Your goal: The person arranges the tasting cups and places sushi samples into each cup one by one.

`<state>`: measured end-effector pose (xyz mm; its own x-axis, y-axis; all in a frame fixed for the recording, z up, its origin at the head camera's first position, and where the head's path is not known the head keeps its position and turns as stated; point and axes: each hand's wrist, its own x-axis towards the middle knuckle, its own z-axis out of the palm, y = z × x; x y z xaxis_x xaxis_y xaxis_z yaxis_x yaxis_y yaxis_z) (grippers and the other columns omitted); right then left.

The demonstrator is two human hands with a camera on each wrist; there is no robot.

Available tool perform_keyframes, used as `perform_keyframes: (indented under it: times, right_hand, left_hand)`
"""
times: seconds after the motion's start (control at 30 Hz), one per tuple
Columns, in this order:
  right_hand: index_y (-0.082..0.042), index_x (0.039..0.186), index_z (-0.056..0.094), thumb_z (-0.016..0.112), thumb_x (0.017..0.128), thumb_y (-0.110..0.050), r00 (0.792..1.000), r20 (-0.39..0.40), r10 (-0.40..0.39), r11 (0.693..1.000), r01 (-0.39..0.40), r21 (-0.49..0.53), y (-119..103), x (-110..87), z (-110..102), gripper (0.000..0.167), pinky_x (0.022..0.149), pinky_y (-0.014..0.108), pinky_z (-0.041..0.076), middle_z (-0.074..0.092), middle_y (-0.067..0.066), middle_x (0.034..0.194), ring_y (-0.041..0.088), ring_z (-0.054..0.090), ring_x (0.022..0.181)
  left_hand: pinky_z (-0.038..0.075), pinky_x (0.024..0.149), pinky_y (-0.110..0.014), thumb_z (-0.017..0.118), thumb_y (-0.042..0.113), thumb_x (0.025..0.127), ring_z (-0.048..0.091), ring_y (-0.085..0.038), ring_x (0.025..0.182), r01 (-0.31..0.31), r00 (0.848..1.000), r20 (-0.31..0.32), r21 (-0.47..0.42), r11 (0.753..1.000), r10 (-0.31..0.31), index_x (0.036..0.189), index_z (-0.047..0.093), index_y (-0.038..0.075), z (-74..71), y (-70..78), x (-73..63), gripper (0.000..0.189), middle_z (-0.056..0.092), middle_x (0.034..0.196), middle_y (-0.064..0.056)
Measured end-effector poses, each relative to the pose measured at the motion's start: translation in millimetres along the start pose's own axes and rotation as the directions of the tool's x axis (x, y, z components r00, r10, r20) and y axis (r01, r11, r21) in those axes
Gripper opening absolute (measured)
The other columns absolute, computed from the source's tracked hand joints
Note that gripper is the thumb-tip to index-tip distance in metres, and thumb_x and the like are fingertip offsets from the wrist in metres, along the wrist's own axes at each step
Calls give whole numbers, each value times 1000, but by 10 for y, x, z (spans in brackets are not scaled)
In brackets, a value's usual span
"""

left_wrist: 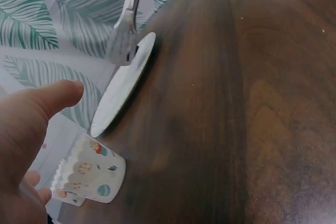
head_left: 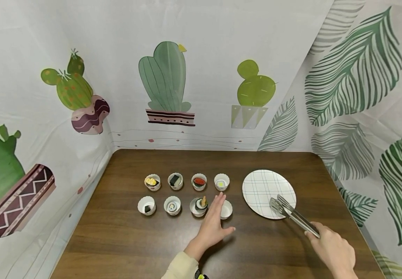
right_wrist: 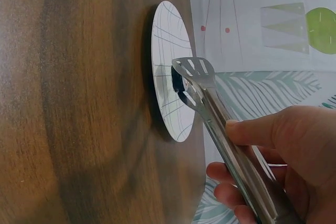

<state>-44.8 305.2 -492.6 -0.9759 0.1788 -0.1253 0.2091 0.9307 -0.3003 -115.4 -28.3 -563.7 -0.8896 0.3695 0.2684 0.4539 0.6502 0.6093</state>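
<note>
My right hand grips metal tongs, whose tips are over the white checked plate. In the right wrist view a small dark piece shows between the tong tips; its kind is hard to make out. My left hand, fingers extended and thumb spread, hovers over the front row of small white cups. It partly covers the front right cup, in which no food shows. Just left of it, a cup holds a sushi roll with an orange topping.
More cups hold yellow-topped sushi, a black-wrapped piece, red-topped sushi, a small yellow-centred piece, a rice ball with dark wrap and a white roll. Patterned cloth surrounds the brown table.
</note>
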Motion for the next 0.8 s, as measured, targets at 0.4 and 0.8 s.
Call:
perform_keyframes:
  times: [0.4, 0.8]
  right_hand:
    - [-13, 116, 59, 62, 84, -36, 996, -75, -40, 999, 41, 8, -109, -32, 16, 39, 46, 50, 38, 64, 25, 101, 49, 58, 70]
    - [-16, 111, 62, 66, 81, -32, 982, -170, -83, 996, 88, 21, -254, -34, 51, 35, 42, 48, 35, 66, 22, 95, 45, 58, 63]
  left_hand:
    - [30, 105, -46, 81, 30, 64, 29, -31, 135, 64, 998, -22, 37, 997, -63, 145, 20, 7, 144, -91, 74, 104, 25, 149, -14]
    - [41, 97, -38, 82, 20, 63, 47, -25, 119, 174, 980, -104, 56, 983, -167, 138, 33, 5, 245, -125, 108, 91, 45, 132, -11]
